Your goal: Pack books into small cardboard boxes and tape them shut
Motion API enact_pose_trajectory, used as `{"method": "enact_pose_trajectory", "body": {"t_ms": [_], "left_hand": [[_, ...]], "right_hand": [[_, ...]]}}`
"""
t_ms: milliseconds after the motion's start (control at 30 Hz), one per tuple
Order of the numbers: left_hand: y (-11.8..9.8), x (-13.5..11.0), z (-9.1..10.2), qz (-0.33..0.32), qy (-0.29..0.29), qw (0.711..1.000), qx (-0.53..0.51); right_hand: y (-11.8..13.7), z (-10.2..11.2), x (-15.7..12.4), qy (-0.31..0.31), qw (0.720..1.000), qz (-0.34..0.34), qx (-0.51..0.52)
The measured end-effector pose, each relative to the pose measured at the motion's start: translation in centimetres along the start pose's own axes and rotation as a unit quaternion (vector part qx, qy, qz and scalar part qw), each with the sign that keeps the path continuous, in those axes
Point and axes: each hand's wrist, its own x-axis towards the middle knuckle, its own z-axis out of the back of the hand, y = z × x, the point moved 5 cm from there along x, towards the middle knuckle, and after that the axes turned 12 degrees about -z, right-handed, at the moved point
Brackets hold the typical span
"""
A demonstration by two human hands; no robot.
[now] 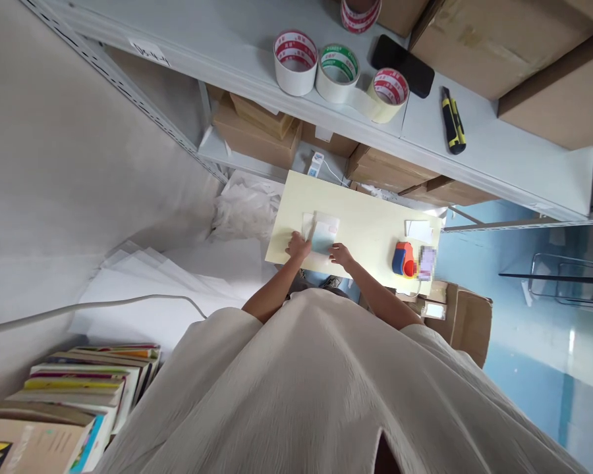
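Note:
Both hands rest on a thin pale blue-and-white item, perhaps a book in wrapping (321, 235), that lies on a small cream table (366, 224). My left hand (297, 245) presses on its left edge with fingers curled. At the item's lower right corner, my right hand (342, 253) has its fingers bent against it. A white flap or sheet (310, 224) stands up from the item between the hands.
An orange tape dispenser (402, 258) and white labels (419, 230) sit on the table's right. A grey shelf (227, 46) above holds tape rolls (295, 60), a phone (402, 66), a yellow utility knife (453, 120) and cardboard boxes. Stacked books (74, 388) lie lower left, white paper sheets beside them.

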Motion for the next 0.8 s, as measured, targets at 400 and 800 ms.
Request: {"method": "enact_pose_trajectory", "body": {"t_ms": [400,800], "left_hand": [[-1.3,0.2,-0.5,-0.163,0.004,0.986,0.048],[-2.1,8.8,6.7,-0.157,-0.080,0.984,-0.014]], "right_hand": [[3.1,-2.3,1.8,0.039,0.998,0.057,0.015],[12.1,-8.6,4.9,0.095,0.983,0.154,0.011]]}}
